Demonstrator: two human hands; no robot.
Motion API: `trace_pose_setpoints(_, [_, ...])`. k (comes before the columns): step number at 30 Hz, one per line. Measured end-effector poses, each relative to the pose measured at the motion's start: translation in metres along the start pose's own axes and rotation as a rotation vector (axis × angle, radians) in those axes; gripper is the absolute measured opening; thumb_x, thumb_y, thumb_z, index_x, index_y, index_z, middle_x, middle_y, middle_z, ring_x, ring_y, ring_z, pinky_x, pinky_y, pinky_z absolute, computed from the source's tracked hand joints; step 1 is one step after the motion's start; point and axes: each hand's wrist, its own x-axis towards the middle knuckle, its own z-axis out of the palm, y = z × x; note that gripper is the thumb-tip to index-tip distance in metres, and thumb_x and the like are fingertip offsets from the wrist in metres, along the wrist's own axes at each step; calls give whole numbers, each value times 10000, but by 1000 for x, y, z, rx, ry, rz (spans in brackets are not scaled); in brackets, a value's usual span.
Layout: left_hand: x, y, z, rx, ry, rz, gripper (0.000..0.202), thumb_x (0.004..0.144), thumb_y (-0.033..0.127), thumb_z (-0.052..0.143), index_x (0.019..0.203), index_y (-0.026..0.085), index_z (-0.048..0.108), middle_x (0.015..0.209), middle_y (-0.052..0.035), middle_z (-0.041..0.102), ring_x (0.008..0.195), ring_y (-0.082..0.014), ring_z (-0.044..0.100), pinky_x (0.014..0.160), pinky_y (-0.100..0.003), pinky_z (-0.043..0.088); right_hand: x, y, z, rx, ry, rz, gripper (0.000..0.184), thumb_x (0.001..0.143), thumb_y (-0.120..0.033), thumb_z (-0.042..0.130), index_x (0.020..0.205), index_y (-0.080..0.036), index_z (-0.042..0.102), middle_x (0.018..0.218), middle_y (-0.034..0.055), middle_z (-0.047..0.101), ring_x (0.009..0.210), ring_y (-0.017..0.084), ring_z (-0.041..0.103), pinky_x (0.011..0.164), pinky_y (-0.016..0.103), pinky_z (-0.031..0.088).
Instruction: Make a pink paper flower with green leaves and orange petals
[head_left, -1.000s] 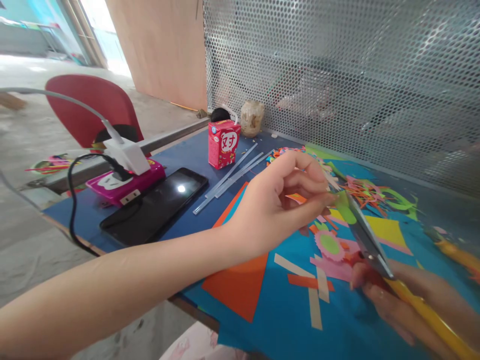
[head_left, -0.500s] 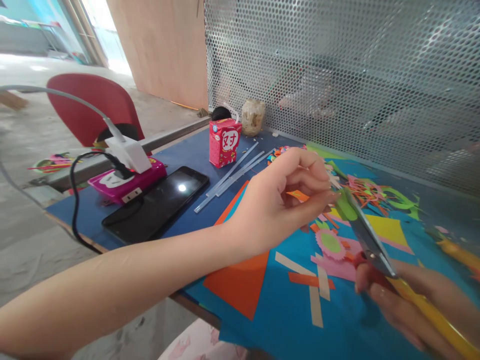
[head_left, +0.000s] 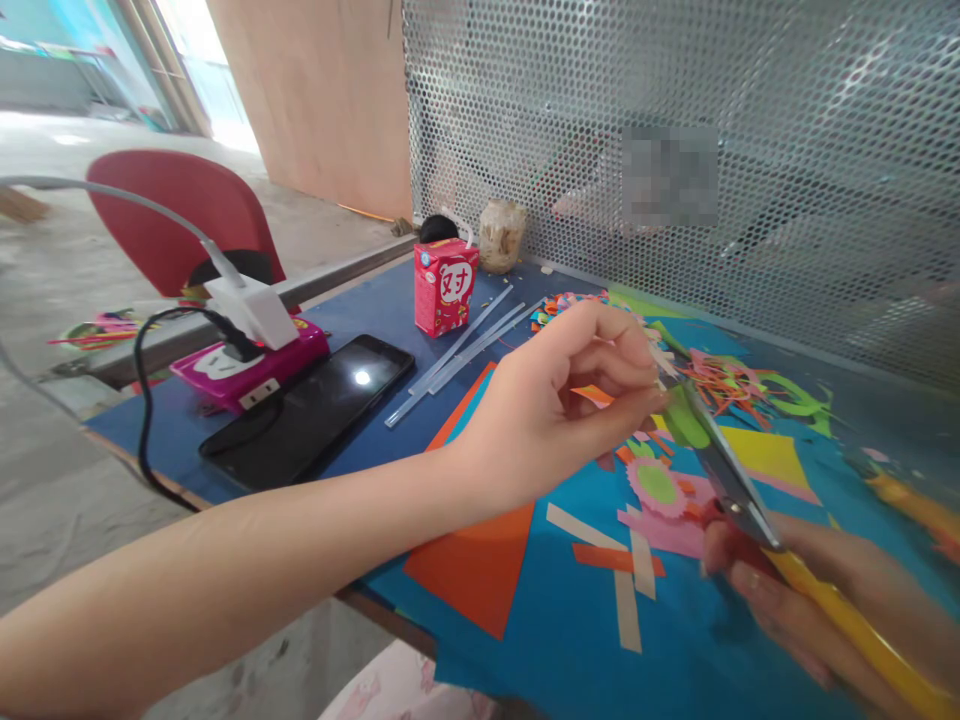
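Between the thumb and fingers of my left hand (head_left: 559, 400) is a small green paper piece (head_left: 685, 420), pinched near its upper end. My right hand (head_left: 817, 590) grips scissors (head_left: 739, 500) with red and yellow handles. The blades point up and left, at the green piece, and seem to meet its edge; whether they cut it I cannot tell. Below lies a pink scalloped paper circle with a green centre (head_left: 657, 486), on pink paper. Cream strips (head_left: 628, 610) and an orange strip (head_left: 619, 560) cross one another on a blue sheet (head_left: 555, 650).
A phone (head_left: 307, 412) and a magenta power strip (head_left: 251, 365) with cables lie at the left. Clear sticks (head_left: 450, 362) lie by a pink drink box (head_left: 445, 287). Behind it stands a jar (head_left: 502, 236). Paper shreds (head_left: 724, 385) lie along the perforated metal panel (head_left: 750, 250).
The view has shifted slightly, so everything sits a little further left. Both hands, the green paper and the scissors keep nearly the same pose.
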Motion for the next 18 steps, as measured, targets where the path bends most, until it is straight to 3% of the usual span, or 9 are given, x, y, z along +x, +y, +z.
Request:
trace_pose_setpoints(5, [0, 1, 0, -10, -18, -10, 207, 765, 194, 630, 838, 219, 438, 723, 36, 546, 660, -106, 624, 429, -168, 471, 0, -1, 0, -21, 0, -1, 196, 520, -412, 609, 504, -227, 545, 422, -38, 479, 287, 53, 244, 270, 194, 196])
trace_pose_setpoints(12, [0, -1, 1, -20, -12, 2, 184, 775, 124, 594, 819, 215, 440, 707, 42, 540, 646, -90, 612, 433, -155, 456, -1, -1, -2, -122, 3, -1, 221, 550, -448, 576, 485, -241, 534, 303, -76, 325, 252, 64, 235, 263, 198, 183])
trace_pose_setpoints(18, [1, -2, 1, -55, -7, -13, 190, 760, 123, 608, 805, 202, 441, 710, 40, 537, 609, -74, 590, 429, -141, 468, -2, -3, -1, -106, 7, 47, 230, 541, -457, 586, 493, -238, 533, 327, -76, 337, 266, 69, 234, 254, 211, 195])
